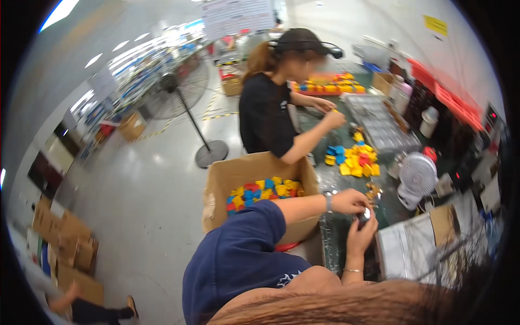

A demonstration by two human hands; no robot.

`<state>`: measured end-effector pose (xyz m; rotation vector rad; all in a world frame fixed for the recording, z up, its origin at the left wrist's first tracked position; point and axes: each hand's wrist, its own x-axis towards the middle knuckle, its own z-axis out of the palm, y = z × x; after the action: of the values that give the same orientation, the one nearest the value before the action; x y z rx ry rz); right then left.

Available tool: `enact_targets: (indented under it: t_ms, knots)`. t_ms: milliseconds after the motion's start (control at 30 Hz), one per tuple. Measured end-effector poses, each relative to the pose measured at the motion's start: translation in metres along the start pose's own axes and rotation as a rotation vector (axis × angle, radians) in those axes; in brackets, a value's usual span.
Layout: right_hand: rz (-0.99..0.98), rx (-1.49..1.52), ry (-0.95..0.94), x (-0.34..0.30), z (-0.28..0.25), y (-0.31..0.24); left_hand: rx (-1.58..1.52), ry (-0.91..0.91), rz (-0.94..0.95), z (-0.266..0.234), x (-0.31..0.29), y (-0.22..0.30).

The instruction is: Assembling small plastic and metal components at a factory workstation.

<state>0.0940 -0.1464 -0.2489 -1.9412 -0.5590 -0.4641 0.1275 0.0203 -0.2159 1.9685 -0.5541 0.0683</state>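
Note:
Close together over the dark green table [337, 238], my two hands meet around a small dark rounded thing [364, 215] with a bright glint on it. Its kind is too small to tell. My left hand [349, 201], with a band on its wrist, pinches it from above. From below, my right hand [361, 234], with a bracelet on its wrist, grips it. Several small brownish-gold pieces [373, 193] lie just beyond my hands. Farther off is a pile of yellow, blue and red plastic pieces [357, 160].
A cardboard box [216, 206] of coloured plastic pieces stands left of my arm. Beyond it a co-worker [271, 108] handles a small yellow piece. Clear plastic trays [376, 122], a small white fan [417, 176] and white packets [406, 244] line the table. A pedestal fan [211, 153] stands on the floor.

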Motion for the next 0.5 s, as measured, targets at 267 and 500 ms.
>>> enact_targets:
  t_ms: [267, 500]
  knots:
    - [-0.03, -0.014, -0.024, 0.002, 0.006, 0.01, 0.131, 0.104, 0.048, -0.005, -0.009, 0.003]
    - [0.018, 0.044, -0.018, 0.006, 0.004, 0.005, 0.268, 0.12, 0.207, -0.005, -0.002, -0.013]
